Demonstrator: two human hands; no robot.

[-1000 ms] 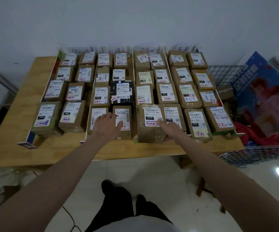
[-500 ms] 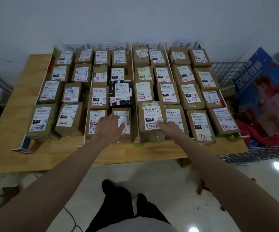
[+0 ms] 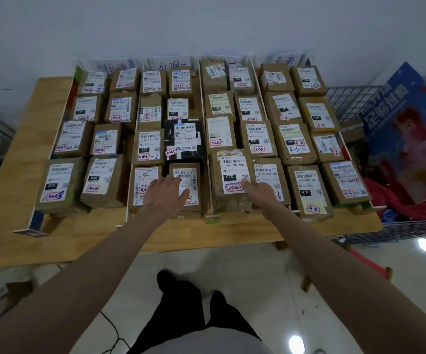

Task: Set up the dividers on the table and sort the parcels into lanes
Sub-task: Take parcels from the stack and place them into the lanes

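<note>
Table (image 3: 15, 175) is filled: parcels in four lanes between white dividers (image 3: 201, 118). Left hand (image 3: 167, 194) is laid flat, fingers relaxed, on front-row parcel (image 3: 185, 175) at 6 o'clock of the black box (image 3: 183, 141). Right hand (image 3: 259, 192) is pressed on the 070 parcel (image 3: 232, 180), fingers extended, nothing gripped. Front row is best squared with even palm pressure, dividers left unnudged. Versus 1 s ago: hands barely moved; view shifted slightly.

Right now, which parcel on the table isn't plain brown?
The black parcel, second lane from the left, second row from the front, just beyond the left hand. Every other parcel is brown cardboard.
</note>
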